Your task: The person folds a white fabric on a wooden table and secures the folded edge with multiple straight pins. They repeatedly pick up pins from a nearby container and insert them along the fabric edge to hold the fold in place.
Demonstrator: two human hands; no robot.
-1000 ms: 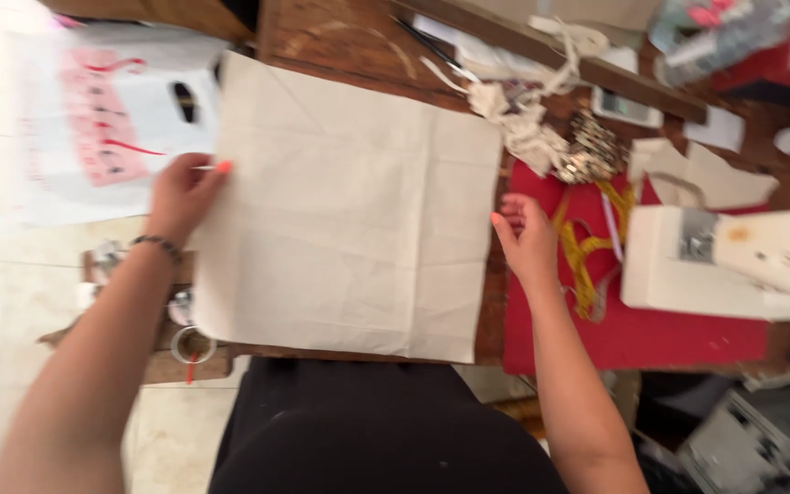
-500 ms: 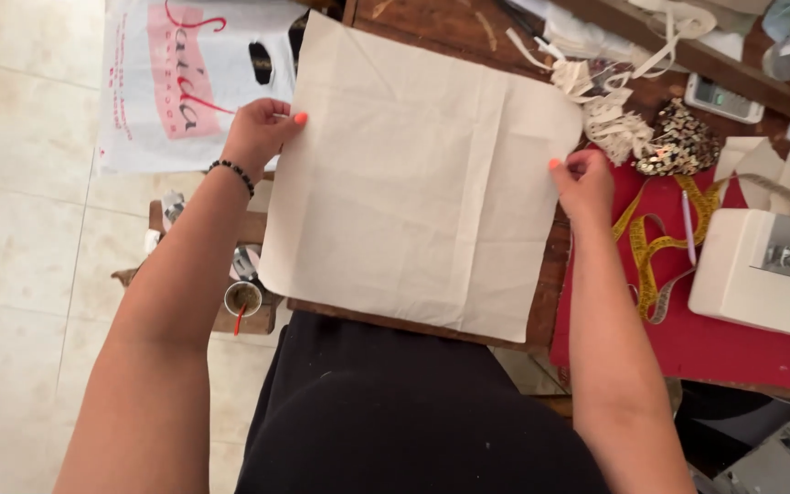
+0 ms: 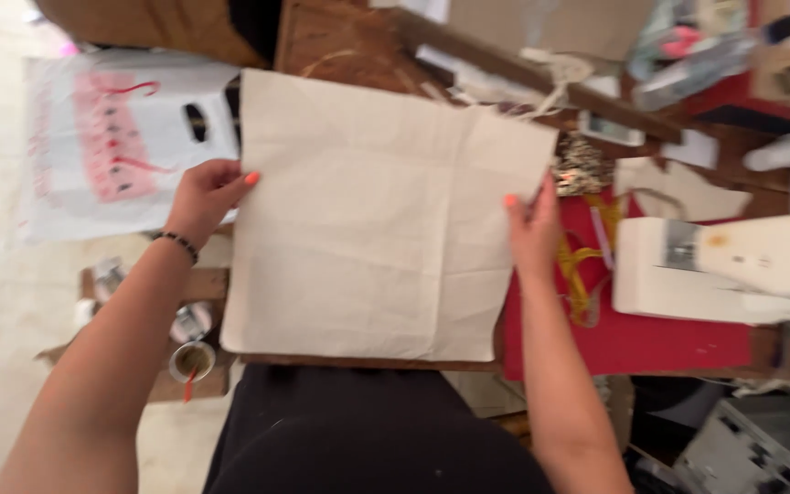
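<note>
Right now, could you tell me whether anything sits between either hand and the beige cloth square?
Nothing visible does. The left hand grips the left edge of the cloth square, and the right hand presses on its right edge. The sewing machine stands apart, further right.

Wooden table (image 3: pixel 340 41), cream cloth (image 3: pixel 377 220), red mat (image 3: pixel 633 343), sewing machine (image 3: pixel 733 265)

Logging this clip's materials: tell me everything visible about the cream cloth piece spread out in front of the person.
The cream cloth is a roughly square piece of plain, unprinted woven-looking fabric, with faint fold creases and light wrinkles. It lies flat on the wooden table, its near edge at the table's front. The left hand grips its left edge and the right hand presses its right edge. Its right side borders a red mat.
</note>
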